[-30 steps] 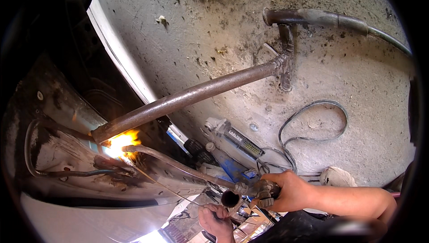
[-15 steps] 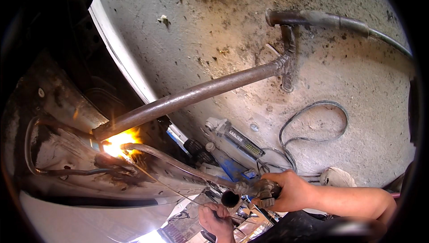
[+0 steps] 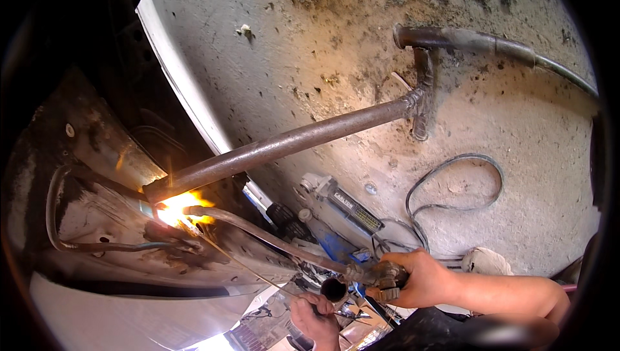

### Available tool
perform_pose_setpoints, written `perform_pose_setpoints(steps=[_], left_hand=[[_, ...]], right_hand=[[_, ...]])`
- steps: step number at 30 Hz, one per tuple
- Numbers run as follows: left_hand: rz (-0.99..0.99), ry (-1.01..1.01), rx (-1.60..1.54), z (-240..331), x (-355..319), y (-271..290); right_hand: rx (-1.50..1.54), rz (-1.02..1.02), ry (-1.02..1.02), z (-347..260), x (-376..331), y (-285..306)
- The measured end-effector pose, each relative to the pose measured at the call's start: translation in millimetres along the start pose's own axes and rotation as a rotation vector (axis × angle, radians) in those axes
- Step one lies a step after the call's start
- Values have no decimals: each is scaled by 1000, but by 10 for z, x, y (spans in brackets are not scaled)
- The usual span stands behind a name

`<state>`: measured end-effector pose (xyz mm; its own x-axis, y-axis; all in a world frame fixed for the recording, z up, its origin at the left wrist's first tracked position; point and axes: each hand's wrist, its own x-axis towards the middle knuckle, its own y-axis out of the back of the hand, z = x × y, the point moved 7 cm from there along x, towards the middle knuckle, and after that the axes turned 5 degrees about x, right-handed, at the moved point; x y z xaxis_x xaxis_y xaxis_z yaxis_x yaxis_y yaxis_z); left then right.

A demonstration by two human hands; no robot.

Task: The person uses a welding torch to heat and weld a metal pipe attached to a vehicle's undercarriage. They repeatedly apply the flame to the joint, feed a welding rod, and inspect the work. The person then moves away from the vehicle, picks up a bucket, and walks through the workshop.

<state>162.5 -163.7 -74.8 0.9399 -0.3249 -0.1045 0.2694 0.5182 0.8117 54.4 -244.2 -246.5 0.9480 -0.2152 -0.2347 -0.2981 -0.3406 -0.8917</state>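
In my right hand [image 3: 420, 280] is the handle of a gas welding torch [image 3: 278, 240], its bent tube reaching left. A bright orange flame [image 3: 184, 209] burns at the torch tip against the car's sheet-metal panel [image 3: 97, 222]. My left hand [image 3: 315, 317] pinches a thin filler rod [image 3: 239, 262], whose far end runs into the glow. Just above the flame rests the lower end of a brown metal pipe [image 3: 284, 144]. Glare hides the spot where rod, flame and metal meet.
An angle grinder [image 3: 345, 206] lies on the concrete floor [image 3: 323, 41], near its looped cable [image 3: 500, 180]. Past the pipe's welded crosspiece [image 3: 423, 92], another bar [image 3: 465, 40] extends right. A bent thin tube [image 3: 51, 206] crosses the panel; a pale round object [image 3: 485, 262] sits near my right forearm.
The whole view has shifted slightly, so the panel, pipe and floor appear a little lower and to the right. Both hands keep their holds, and the flame still burns at the same joint.
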Motion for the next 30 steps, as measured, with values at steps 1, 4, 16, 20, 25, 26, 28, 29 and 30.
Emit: perform_pose_setpoints(steps=[1, 4, 16, 20, 25, 26, 28, 29, 30], left_hand=[[-17, -3, -11, -14, 4, 20], [-31, -5, -38, -28, 3, 35], [-31, -18, -43, -26, 1, 11], [-19, -8, -46, -31, -4, 28], [-17, 2, -59, -29, -8, 27], [-19, 6, -61, -37, -5, 24], [-41, -2, -51, -38, 4, 7], [-50, -6, -46, -35, 2, 5], [-45, -9, -46, -30, 0, 3]], right_hand=[[-1, 5, 5, -1, -2, 6], [-10, 4, 20, 32, -2, -1], [-41, 23, 45, -11, -6, -7], [-80, 12, 2, -10, 3, -12], [-74, 19, 13, -10, 6, -13], [-73, 19, 12, -9, 5, -9], [-74, 35, 33, -19, 6, 5], [-75, 40, 43, -25, 7, 5], [-76, 43, 52, -29, 7, 6]])
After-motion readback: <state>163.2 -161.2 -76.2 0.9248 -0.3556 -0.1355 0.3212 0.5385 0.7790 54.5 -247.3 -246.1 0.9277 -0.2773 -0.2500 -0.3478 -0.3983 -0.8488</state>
